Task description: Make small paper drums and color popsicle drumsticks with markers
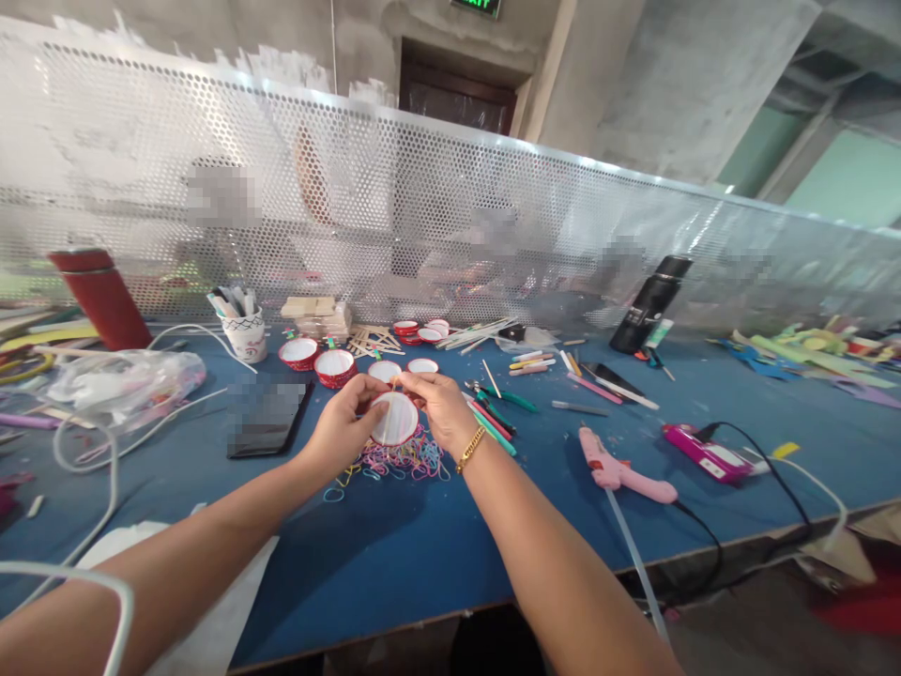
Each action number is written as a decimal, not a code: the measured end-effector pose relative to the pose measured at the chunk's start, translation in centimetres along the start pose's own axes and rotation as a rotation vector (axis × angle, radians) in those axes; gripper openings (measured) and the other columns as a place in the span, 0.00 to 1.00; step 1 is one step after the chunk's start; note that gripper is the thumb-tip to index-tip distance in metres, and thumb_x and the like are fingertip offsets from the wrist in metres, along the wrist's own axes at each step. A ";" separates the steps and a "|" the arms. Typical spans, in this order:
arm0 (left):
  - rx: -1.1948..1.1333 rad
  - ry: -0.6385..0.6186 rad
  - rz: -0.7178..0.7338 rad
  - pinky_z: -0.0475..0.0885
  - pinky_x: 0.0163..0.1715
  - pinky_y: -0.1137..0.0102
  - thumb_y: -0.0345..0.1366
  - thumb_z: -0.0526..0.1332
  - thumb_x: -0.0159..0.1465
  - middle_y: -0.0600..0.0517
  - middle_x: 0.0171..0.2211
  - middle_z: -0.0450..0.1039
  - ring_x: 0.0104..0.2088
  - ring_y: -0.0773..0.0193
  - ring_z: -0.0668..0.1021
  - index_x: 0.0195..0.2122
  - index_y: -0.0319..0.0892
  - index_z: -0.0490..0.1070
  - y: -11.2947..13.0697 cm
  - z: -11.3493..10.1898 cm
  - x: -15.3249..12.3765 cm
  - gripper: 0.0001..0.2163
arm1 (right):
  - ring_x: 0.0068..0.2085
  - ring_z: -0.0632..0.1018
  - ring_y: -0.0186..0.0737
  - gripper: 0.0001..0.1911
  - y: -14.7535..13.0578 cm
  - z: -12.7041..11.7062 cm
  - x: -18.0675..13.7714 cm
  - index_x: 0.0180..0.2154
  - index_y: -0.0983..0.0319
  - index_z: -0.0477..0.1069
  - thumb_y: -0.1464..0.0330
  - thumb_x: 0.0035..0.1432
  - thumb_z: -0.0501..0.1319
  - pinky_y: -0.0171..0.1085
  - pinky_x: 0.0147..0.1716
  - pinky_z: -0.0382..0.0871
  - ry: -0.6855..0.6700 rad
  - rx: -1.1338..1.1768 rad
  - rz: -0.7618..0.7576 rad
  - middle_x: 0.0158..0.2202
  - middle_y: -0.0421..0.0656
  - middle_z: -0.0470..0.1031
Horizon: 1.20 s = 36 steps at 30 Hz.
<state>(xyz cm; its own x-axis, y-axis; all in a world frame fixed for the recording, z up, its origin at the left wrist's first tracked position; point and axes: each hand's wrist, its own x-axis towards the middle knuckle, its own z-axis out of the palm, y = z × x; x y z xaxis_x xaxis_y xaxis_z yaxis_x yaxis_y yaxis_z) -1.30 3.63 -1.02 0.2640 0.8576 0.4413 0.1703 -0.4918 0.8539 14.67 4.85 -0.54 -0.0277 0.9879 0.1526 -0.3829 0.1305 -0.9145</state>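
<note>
Near edge: two bare forearms reach in over a blue table [394, 563], with white paper [211, 610] and a white cable [84, 582] at the lower left. Centre: left hand [344, 422] and right hand [440, 406] hold one small red-rimmed white cup [395, 419] between them, lifted just above a heap of coloured rubber bands [401, 460]; each hand is closed in a pinch on the cup's rim, left on its left edge, right on its upper right edge, and a thin pale strand, apparently a band, runs across the cup's white face. Judged step: stretching a band over the cup. To do it well, the left hand should keep the rim steady while the right draws the band evenly across the centre, seating it past the rim without letting it snap or denting the thin wall. A gold bracelet [470, 451] sits on the right wrist. Right of the hands: green-handled pliers [496, 399], pink glue gun [623, 469], corded magenta tool [708, 455]. Left: dark phone [267, 418], plastic bag [127, 380]. Beyond: more red cups [334, 366], craft sticks [373, 340], a pen pot [246, 333], red flask [102, 296], black bottle [651, 302]. Far: perforated metal screen [422, 207] with blurred figures behind it.
</note>
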 end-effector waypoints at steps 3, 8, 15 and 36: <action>-0.010 -0.004 -0.006 0.71 0.32 0.69 0.40 0.62 0.62 0.53 0.32 0.77 0.31 0.64 0.77 0.39 0.43 0.68 0.0 0.1 0.0 0.09 | 0.37 0.80 0.42 0.15 0.0 0.0 0.0 0.26 0.61 0.82 0.57 0.38 0.75 0.40 0.41 0.72 -0.003 -0.004 -0.001 0.30 0.43 0.83; -0.019 -0.002 0.005 0.70 0.32 0.69 0.40 0.63 0.61 0.53 0.32 0.76 0.30 0.64 0.76 0.38 0.43 0.68 0.0 0.1 -0.1 0.09 | 0.35 0.80 0.42 0.16 0.2 -0.1 0.1 0.27 0.61 0.82 0.57 0.37 0.75 0.41 0.40 0.72 -0.011 0.009 0.032 0.30 0.43 0.83; -0.043 -0.001 -0.003 0.70 0.31 0.70 0.39 0.63 0.61 0.54 0.31 0.75 0.29 0.65 0.75 0.39 0.43 0.68 -0.2 0.3 -0.2 0.09 | 0.33 0.79 0.42 0.19 0.6 -0.5 0.2 0.28 0.62 0.81 0.55 0.38 0.76 0.40 0.37 0.71 -0.038 -0.044 0.083 0.29 0.43 0.82; -0.070 0.066 -0.110 0.69 0.25 0.72 0.45 0.64 0.60 0.54 0.29 0.71 0.27 0.66 0.72 0.46 0.42 0.73 -1.3 0.2 -0.2 0.17 | 0.30 0.72 0.35 0.21 0.3 -1.2 0.0 0.33 0.61 0.79 0.49 0.50 0.69 0.35 0.33 0.64 -0.212 -0.429 -0.088 0.30 0.39 0.77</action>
<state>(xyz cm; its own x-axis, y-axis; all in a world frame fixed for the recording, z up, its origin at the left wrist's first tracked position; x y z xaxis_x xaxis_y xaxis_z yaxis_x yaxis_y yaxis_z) -1.33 4.03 -2.25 0.1839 0.9148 0.3595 0.1277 -0.3849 0.9141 15.63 5.03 -1.28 -0.2166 0.9386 0.2686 0.0221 0.2797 -0.9598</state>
